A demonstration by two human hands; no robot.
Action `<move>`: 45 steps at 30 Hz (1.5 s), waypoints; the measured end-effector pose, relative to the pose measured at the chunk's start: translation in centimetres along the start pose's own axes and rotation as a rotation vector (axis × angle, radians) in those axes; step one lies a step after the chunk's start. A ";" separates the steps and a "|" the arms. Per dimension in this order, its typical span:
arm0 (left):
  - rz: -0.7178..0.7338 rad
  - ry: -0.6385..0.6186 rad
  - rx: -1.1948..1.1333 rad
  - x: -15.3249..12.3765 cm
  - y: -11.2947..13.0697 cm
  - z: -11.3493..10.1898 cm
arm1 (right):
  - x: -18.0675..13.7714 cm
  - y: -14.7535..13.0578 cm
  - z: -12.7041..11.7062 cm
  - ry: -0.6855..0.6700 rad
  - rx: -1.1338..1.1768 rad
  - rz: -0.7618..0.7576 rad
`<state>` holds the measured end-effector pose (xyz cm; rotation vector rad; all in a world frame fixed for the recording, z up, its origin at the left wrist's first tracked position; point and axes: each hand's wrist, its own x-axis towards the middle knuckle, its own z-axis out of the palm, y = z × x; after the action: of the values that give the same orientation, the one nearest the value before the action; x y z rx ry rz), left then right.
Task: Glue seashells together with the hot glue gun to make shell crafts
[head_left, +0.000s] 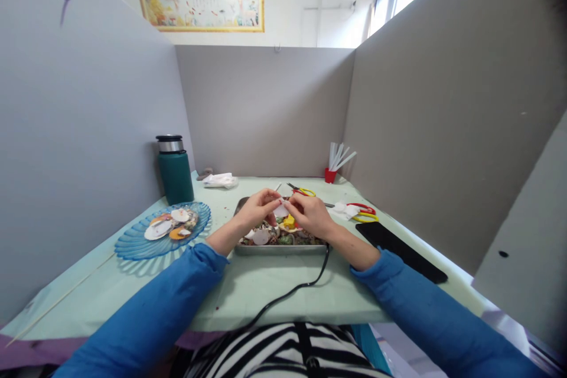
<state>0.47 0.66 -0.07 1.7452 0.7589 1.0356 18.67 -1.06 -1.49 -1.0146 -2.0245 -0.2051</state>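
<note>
Over a metal tray (283,250) full of shells and small stones, my two hands meet fingertip to fingertip. My left hand (262,205) is closed, thumb and fingers pinching a small white flat piece (280,210). From the other side my right hand (310,212) also pinches at this piece, which looks like a shell or a scrap of paper; I cannot tell which. A yellow item (289,222) lies among the shells below. In the tray's front left is a pale round shell (261,237).
At left stand a blue scalloped plate (128,242) of shells and a green bottle (175,174). Scissors (305,192), more scissors (365,212), a black slab (401,251) and a red cup (330,175) of white sticks lie rightward. A black cable (292,290) crosses the front.
</note>
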 end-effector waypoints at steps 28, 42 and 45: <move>0.104 0.003 0.127 -0.1 -0.1 -0.2 | 0.3 -0.2 -0.2 -0.077 -0.010 0.010; 0.065 0.046 0.141 0.1 -0.2 -0.3 | 0.2 -0.4 -0.5 0.045 0.159 -0.017; 0.036 0.065 0.111 0.1 -0.1 -0.4 | 0.2 -0.4 -0.5 0.040 0.176 -0.013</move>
<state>0.21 0.98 -0.07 1.8325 0.8424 1.0966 18.64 -1.43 -0.96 -0.8805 -1.9758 -0.0522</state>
